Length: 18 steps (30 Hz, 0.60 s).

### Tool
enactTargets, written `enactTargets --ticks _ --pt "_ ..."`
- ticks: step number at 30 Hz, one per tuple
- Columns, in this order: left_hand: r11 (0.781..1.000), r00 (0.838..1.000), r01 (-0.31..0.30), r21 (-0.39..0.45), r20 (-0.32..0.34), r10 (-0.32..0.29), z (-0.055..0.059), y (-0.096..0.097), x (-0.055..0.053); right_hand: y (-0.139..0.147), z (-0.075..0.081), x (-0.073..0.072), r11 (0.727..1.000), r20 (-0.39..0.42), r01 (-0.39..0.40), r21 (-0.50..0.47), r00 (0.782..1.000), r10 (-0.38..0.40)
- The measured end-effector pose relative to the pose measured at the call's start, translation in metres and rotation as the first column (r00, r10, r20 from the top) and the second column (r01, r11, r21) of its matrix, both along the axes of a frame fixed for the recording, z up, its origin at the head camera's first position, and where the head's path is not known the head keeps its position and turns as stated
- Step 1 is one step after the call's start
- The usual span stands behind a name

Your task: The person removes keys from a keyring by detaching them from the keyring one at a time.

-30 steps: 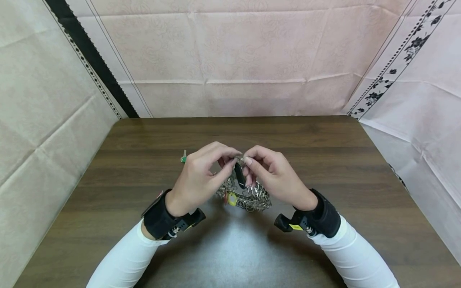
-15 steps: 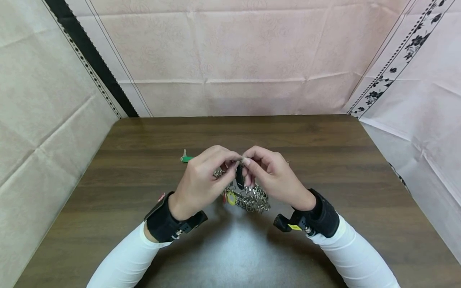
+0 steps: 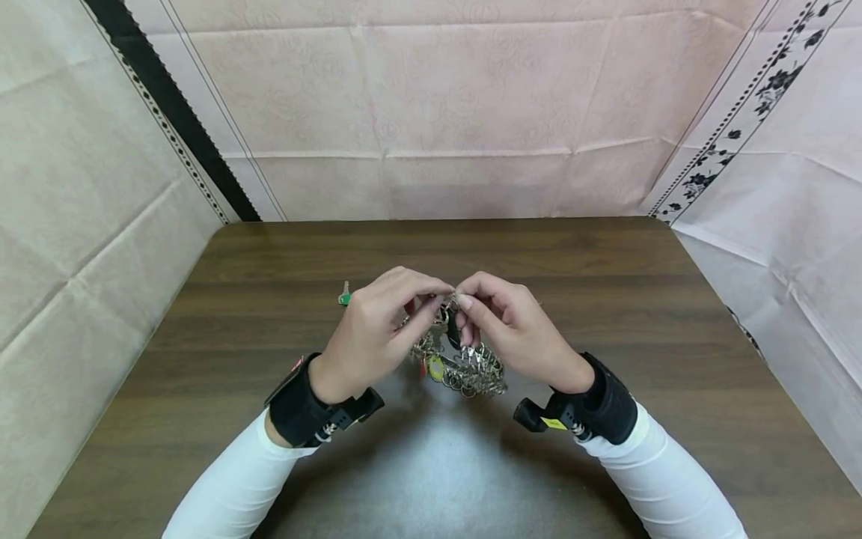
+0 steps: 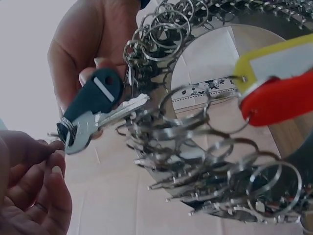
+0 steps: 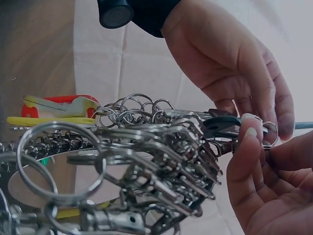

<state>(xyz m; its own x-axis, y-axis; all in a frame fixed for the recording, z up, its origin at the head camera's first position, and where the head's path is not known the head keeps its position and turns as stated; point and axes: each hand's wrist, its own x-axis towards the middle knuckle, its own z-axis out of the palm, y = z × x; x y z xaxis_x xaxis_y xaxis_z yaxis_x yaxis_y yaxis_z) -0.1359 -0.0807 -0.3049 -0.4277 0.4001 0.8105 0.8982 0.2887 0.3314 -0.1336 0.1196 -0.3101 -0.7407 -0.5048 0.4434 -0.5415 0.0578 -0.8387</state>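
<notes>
My left hand (image 3: 380,322) and right hand (image 3: 508,322) meet fingertip to fingertip, pinching a small split ring (image 5: 272,133) between them. A key (image 4: 84,131) and a dark tag (image 4: 94,98) hang from that ring. Below and between the hands is a round bunch of metal key rings and clasps (image 3: 478,370). A yellow-rimmed tag (image 4: 269,58) and a red tag (image 4: 279,100) are attached to it. In the left wrist view the key's tip lies close against the bunch; whether they touch, I cannot tell. Fingers partly hide the ring.
On the brown wooden table (image 3: 269,359), left of the left hand, lies a key with a green tag (image 3: 345,298), partly hidden by that hand. Pale patterned cloth (image 3: 471,97) stands behind the table and on both sides.
The left hand dipped slightly, uncovering more of the green tag, then rose back and covered it again. The dark tag has shifted a little right, behind the right fingers. The pinch continues.
</notes>
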Motion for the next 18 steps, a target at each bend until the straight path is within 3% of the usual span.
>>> enactTargets --ticks 10,14,18 --pt "0.995 0.992 0.021 -0.102 0.129 -0.008 0.000 -0.007 -0.005 0.001 -0.002 -0.002 0.999 -0.026 -0.032 -0.005 0.999 0.032" --pt "0.986 0.992 0.020 -0.164 0.128 0.001 0.000 -0.010 -0.005 0.001 -0.002 -0.002 0.999 -0.022 -0.035 0.007 0.999 0.035" --pt "0.974 0.996 -0.015 -0.228 0.081 0.034 -0.002 -0.011 -0.006 0.000 -0.002 -0.002 0.999 -0.017 -0.030 0.020 0.999 0.030"
